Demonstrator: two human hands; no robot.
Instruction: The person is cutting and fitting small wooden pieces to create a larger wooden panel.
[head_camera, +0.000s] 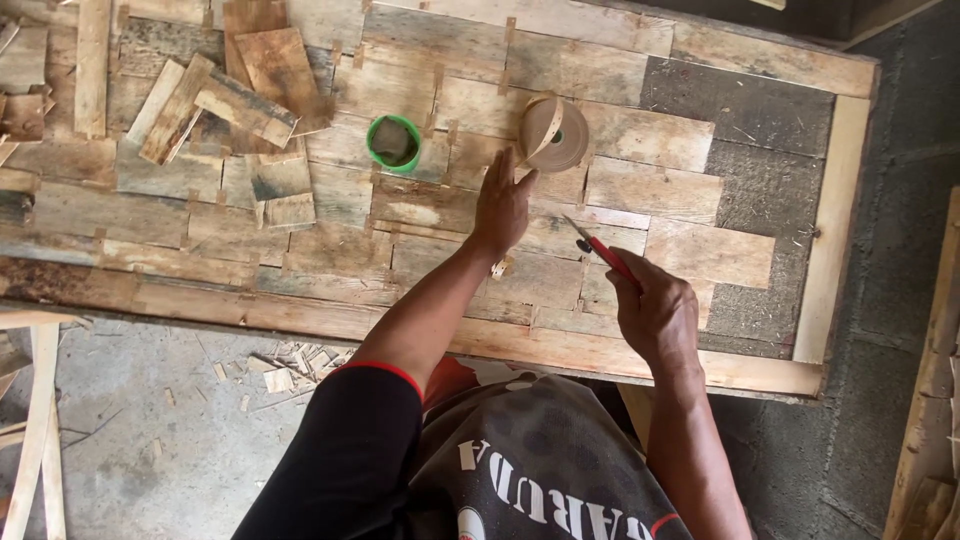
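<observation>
The left hand (502, 205) lies flat and open on the wooden panel (640, 140), fingers stretched toward the roll of brown tape (553, 133), whose loose end hangs just beyond the fingertips; whether they touch it cannot be told. The right hand (657, 312) is closed around a red-handled knife (600, 247), blade pointing up and left toward the left hand, its long axis running diagonally across the boards. The roll stands on edge, up and slightly right of the left hand, which is the nearer of the two; the right hand sits well apart from it. A green cup (394, 143) stands left of the roll. Loose wood offcuts (230, 90) are piled at the panel's upper left, and chips litter the concrete floor (150, 420) below.
</observation>
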